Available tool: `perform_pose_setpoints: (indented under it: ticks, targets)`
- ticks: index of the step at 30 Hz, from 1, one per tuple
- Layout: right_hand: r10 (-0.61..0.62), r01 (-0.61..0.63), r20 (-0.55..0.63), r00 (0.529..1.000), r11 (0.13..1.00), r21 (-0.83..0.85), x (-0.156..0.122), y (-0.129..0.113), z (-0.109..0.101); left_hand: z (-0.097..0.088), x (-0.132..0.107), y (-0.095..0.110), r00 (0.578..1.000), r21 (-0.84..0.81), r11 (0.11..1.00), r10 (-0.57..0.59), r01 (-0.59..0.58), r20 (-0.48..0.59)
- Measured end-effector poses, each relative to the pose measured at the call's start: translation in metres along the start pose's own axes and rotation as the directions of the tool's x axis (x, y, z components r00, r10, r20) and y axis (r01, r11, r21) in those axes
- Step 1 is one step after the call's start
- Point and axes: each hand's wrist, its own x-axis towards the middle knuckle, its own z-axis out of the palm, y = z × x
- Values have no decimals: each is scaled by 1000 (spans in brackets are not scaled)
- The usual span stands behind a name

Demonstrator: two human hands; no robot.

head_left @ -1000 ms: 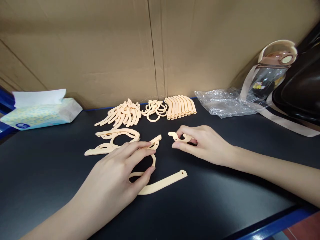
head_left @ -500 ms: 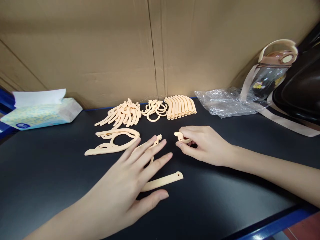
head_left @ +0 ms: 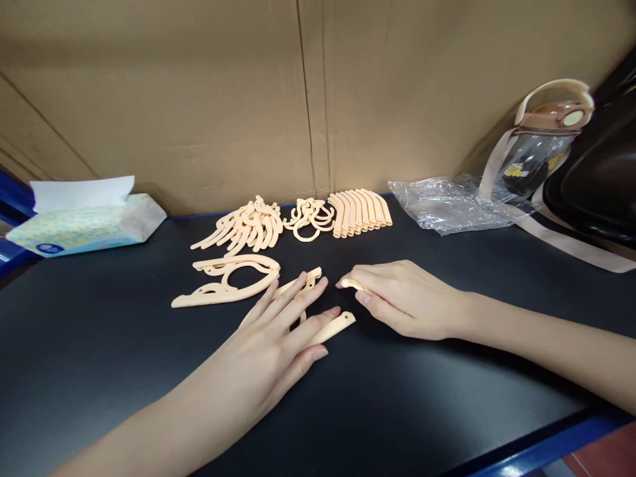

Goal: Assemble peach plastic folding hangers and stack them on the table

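My left hand (head_left: 278, 344) lies flat, fingers stretched over beige plastic hanger parts. One hanger arm (head_left: 340, 326) with a hole at its end sticks out between its thumb and index finger. Another hanger piece (head_left: 314, 275) shows beyond the fingertips, mostly covered. My right hand (head_left: 410, 299) is closed in a pinch on a small beige hanger hook (head_left: 354, 285), largely hidden by the fingers, just right of the left hand. To the left lies a folding hanger (head_left: 259, 290) with its two arms folded together around a round opening.
Along the back sit a pile of curved hanger arms (head_left: 251, 228), a cluster of hooks (head_left: 307, 232) and a neat row of arms (head_left: 362, 213). A tissue pack (head_left: 89, 225) is at left. Clear plastic wrap (head_left: 432, 205) and a strapped bottle (head_left: 539, 156) stand right. Cardboard (head_left: 223, 99) rises behind.
The hanger arm by my left thumb has shifted up and left, closer to the other parts. My left thumb has drawn in, and my right hand has turned the hook and lowered slightly.
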Motion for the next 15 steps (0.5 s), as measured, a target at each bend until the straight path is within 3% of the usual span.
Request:
perform_pose_setpoints:
  ticks: [4,9,15]
  targets:
    - [-11,11,-10,1000,1000,-17,0,0,-1,4,1,-1,996,-43,998,-46,42,-81]
    - [-53,52,-34,998,999,-6,-2,-2,-1,-3,2,-2,998,-93,994,-60,57,-32]
    - [4,-3,-13,1000,994,111,-3,-5,0,-6,3,0,996,-121,990,-82,78,-30]
